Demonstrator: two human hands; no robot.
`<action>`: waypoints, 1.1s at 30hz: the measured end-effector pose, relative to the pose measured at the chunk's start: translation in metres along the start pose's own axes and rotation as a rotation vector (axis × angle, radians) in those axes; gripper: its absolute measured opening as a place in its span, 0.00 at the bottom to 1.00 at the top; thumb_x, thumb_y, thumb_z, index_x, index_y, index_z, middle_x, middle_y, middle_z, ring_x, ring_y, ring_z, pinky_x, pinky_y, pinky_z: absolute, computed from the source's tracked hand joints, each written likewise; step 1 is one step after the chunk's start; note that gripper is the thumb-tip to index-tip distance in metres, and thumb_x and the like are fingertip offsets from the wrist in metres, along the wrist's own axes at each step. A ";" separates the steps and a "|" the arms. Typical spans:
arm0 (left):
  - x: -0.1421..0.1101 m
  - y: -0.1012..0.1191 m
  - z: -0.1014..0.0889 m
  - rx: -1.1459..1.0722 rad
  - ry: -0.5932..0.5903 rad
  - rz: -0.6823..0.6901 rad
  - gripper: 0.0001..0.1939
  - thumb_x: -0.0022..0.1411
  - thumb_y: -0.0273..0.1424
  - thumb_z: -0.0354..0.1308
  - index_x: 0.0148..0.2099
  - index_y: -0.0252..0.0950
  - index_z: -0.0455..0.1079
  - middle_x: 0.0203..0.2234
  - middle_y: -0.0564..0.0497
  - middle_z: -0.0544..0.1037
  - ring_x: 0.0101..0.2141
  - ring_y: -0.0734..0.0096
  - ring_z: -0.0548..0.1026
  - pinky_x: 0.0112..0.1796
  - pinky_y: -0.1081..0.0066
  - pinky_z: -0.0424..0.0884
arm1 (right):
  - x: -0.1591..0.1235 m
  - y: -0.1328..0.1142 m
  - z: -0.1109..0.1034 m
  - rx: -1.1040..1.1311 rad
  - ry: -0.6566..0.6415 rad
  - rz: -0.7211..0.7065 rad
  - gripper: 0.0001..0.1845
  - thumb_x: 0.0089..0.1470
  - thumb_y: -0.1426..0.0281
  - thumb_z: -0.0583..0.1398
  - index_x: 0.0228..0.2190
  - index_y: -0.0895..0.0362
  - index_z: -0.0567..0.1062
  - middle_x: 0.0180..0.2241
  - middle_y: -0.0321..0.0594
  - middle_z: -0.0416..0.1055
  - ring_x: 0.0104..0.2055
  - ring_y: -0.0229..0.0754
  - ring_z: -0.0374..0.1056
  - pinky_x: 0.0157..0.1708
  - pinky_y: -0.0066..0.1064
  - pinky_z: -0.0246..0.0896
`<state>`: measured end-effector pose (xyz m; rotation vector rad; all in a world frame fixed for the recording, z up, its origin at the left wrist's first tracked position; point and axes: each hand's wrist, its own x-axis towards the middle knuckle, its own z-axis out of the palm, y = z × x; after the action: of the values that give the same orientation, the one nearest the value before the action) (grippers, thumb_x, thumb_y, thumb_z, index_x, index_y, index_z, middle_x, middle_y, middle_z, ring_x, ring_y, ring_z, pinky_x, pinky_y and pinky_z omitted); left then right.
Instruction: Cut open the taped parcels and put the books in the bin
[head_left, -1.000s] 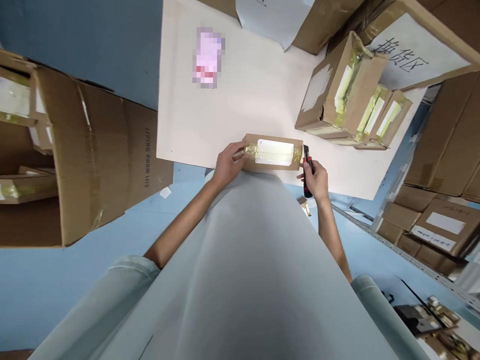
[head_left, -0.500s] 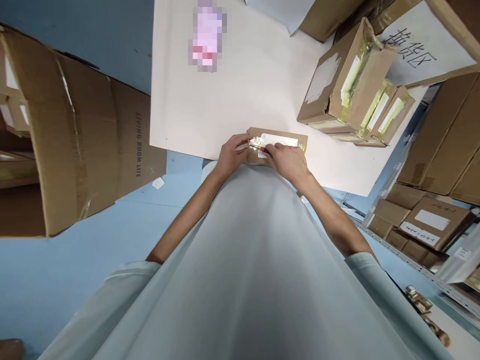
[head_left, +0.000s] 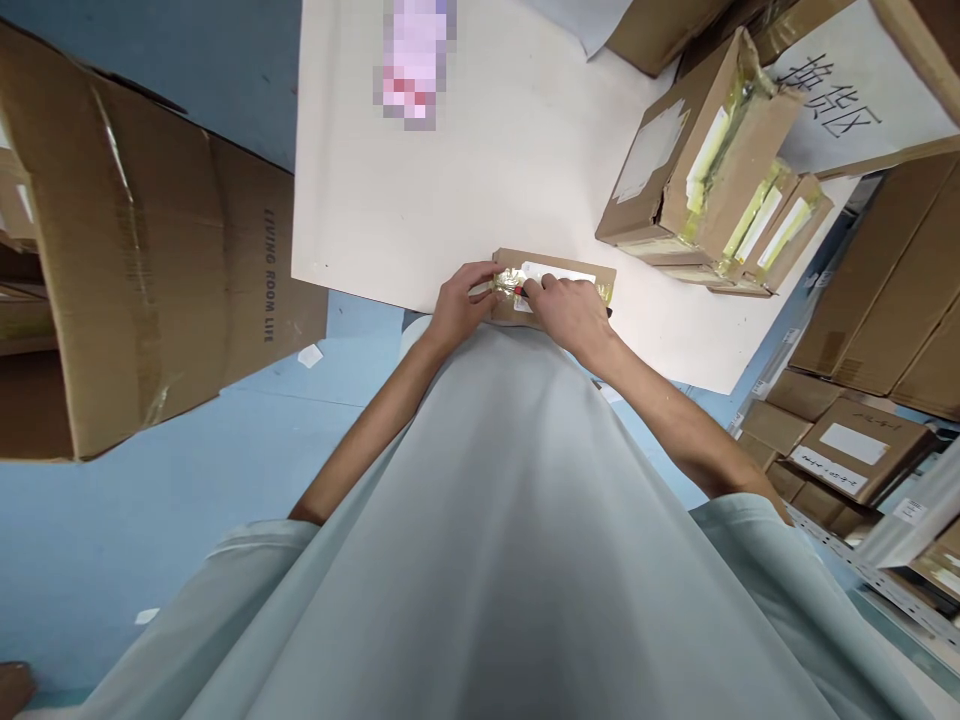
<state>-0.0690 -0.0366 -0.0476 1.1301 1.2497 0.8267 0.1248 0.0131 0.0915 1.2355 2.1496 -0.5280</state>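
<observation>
My right hand (head_left: 573, 316), fingers clamped on a cutter (head_left: 519, 291), over the box (head_left: 561, 270); my left hand (head_left: 461, 302), fingers apart, touching its end.

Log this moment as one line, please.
left hand: touching brown cardboard box | right hand: gripping black-and-red cutter | cutter: at box's shiny yellowish tape

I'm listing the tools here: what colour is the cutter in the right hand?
The partly hidden cutter shows red and black, best in the head view.
</observation>
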 end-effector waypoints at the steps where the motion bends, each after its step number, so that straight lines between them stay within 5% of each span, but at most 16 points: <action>1: 0.000 0.000 0.000 0.006 -0.003 0.001 0.22 0.72 0.42 0.68 0.65 0.45 0.78 0.65 0.43 0.77 0.66 0.50 0.78 0.60 0.53 0.84 | 0.000 -0.002 -0.001 -0.003 -0.004 0.000 0.25 0.79 0.72 0.44 0.60 0.60 0.77 0.51 0.60 0.81 0.50 0.57 0.80 0.43 0.39 0.63; 7: -0.002 -0.003 -0.002 0.005 -0.007 -0.008 0.23 0.69 0.41 0.70 0.64 0.44 0.79 0.65 0.43 0.78 0.66 0.49 0.78 0.58 0.53 0.85 | -0.005 0.007 0.005 0.041 0.011 0.030 0.26 0.78 0.74 0.44 0.56 0.62 0.81 0.48 0.63 0.82 0.50 0.60 0.80 0.44 0.41 0.64; 16: -0.004 0.000 0.000 0.011 -0.001 -0.018 0.25 0.68 0.43 0.70 0.64 0.43 0.80 0.65 0.41 0.78 0.65 0.49 0.78 0.56 0.54 0.86 | -0.076 0.096 0.040 -0.009 -0.051 0.227 0.26 0.75 0.79 0.45 0.59 0.63 0.79 0.50 0.65 0.81 0.49 0.60 0.80 0.43 0.42 0.61; 20: -0.001 0.003 -0.001 0.029 -0.016 -0.030 0.27 0.68 0.45 0.70 0.64 0.42 0.80 0.66 0.40 0.77 0.65 0.48 0.78 0.55 0.54 0.86 | -0.096 0.119 0.058 0.050 -0.031 0.320 0.22 0.79 0.72 0.48 0.57 0.62 0.80 0.51 0.66 0.81 0.48 0.59 0.80 0.43 0.41 0.58; 28: 0.007 0.001 -0.005 0.071 -0.049 -0.014 0.30 0.68 0.51 0.70 0.65 0.42 0.79 0.66 0.39 0.77 0.65 0.47 0.79 0.58 0.51 0.85 | -0.077 0.151 0.117 0.351 0.155 0.331 0.18 0.79 0.61 0.55 0.56 0.54 0.81 0.53 0.52 0.85 0.50 0.53 0.79 0.42 0.34 0.63; 33: 0.004 -0.005 -0.025 0.123 -0.023 -0.028 0.34 0.67 0.57 0.69 0.65 0.41 0.77 0.67 0.37 0.78 0.64 0.46 0.80 0.57 0.51 0.84 | -0.059 0.124 0.148 0.743 0.435 0.292 0.23 0.79 0.57 0.51 0.58 0.54 0.80 0.60 0.50 0.82 0.59 0.51 0.78 0.58 0.36 0.69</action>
<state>-0.0930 -0.0291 -0.0523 1.2141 1.3085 0.7223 0.3000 -0.0522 0.0159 2.1966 2.1052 -1.0614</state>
